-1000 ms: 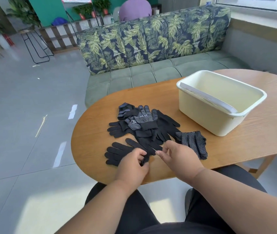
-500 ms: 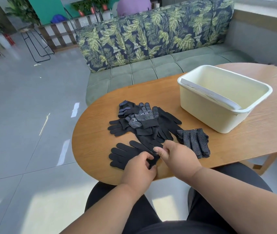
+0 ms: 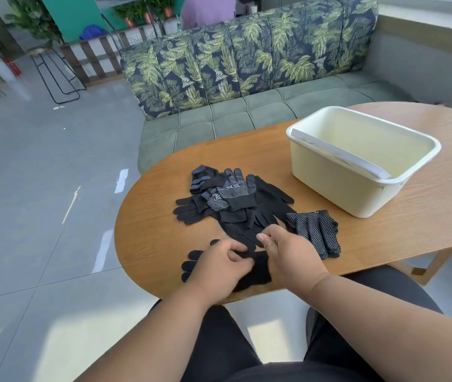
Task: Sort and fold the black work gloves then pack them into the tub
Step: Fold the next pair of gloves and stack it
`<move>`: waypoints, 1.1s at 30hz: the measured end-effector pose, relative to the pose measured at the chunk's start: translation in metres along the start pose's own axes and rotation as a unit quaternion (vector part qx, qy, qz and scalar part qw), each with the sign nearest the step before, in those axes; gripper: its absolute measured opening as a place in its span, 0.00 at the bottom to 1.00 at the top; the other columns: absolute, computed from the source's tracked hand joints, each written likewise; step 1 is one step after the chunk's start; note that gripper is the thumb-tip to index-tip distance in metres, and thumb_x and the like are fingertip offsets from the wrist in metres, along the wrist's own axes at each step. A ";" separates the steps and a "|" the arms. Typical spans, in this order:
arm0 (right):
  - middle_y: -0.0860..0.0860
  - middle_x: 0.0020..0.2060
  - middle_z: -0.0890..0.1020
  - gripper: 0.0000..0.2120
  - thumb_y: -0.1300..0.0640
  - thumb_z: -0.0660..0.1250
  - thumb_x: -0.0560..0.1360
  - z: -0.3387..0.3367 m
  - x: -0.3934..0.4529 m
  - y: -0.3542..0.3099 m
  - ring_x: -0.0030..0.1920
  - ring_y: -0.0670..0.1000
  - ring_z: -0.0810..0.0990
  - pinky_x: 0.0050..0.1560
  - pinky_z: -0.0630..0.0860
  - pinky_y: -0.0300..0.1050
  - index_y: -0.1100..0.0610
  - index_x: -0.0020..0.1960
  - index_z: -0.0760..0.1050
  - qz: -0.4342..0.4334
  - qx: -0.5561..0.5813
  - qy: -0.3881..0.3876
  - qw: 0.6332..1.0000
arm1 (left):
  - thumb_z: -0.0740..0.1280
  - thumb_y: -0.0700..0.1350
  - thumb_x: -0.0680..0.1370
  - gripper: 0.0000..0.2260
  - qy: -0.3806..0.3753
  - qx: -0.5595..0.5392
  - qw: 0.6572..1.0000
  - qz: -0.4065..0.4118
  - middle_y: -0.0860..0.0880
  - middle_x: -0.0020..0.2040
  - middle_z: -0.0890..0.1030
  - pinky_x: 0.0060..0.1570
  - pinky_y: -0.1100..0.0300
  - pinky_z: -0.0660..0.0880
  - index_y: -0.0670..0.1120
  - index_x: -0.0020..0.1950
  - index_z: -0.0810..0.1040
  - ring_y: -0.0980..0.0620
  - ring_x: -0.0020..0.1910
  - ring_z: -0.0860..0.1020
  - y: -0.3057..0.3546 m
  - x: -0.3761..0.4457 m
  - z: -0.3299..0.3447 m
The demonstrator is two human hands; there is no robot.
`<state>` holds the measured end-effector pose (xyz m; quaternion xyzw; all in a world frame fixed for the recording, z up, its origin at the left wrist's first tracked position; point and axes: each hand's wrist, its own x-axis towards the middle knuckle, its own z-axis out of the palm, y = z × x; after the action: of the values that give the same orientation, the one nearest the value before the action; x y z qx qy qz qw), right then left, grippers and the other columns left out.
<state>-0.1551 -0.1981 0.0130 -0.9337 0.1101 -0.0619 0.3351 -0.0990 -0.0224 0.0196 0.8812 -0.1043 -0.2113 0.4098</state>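
Note:
A loose pile of black work gloves (image 3: 233, 199) lies on the oval wooden table (image 3: 150, 235); some show white grip dots. A plain black glove (image 3: 257, 268) lies at the table's near edge, its fingers pointing left. My left hand (image 3: 216, 268) rests on it and pinches its fabric. My right hand (image 3: 288, 255) pinches the same glove's cuff end from the right. A folded dotted pair (image 3: 315, 230) sits just right of my right hand. The cream tub (image 3: 337, 186) stands at the far right, with nothing visible inside.
A green sofa with leaf-print cushions (image 3: 246, 56) runs behind the table. Grey tiled floor (image 3: 40, 202) lies to the left. A person in a purple top (image 3: 208, 9) sits beyond the sofa. A metal stool frame (image 3: 54, 73) stands far left.
Both hands have pulled the plain black glove nearer to the table's front edge, and more of its cuff now shows between them. The pile and tub have not moved.

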 end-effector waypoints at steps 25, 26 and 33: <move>0.50 0.53 0.86 0.13 0.48 0.61 0.83 0.013 -0.001 0.010 0.53 0.54 0.83 0.54 0.80 0.47 0.45 0.66 0.76 0.017 -0.042 -0.116 0.992 | 0.63 0.49 0.85 0.18 0.172 0.119 0.965 0.160 0.53 0.73 0.76 0.77 0.54 0.65 0.49 0.74 0.77 0.53 0.74 0.70 0.025 0.067 -0.034; 0.50 0.55 0.85 0.15 0.47 0.62 0.83 0.014 -0.001 0.011 0.55 0.55 0.83 0.56 0.80 0.47 0.44 0.68 0.75 0.017 -0.056 -0.125 0.990 | 0.65 0.49 0.84 0.16 0.201 0.076 0.964 0.159 0.55 0.70 0.78 0.75 0.55 0.68 0.51 0.71 0.80 0.55 0.71 0.73 0.027 0.060 -0.041; 0.49 0.51 0.86 0.17 0.46 0.63 0.81 0.015 -0.004 0.009 0.54 0.55 0.83 0.54 0.79 0.47 0.43 0.70 0.73 0.012 -0.087 -0.112 0.990 | 0.71 0.46 0.80 0.07 0.353 -0.138 0.921 0.091 0.57 0.49 0.84 0.47 0.68 0.77 0.59 0.53 0.80 0.59 0.48 0.82 0.030 0.002 -0.100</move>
<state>-0.1571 -0.1944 -0.0046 -0.9591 0.0879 0.0566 0.2631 -0.0522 0.0251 0.0994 0.8202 -0.0021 0.1393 0.5549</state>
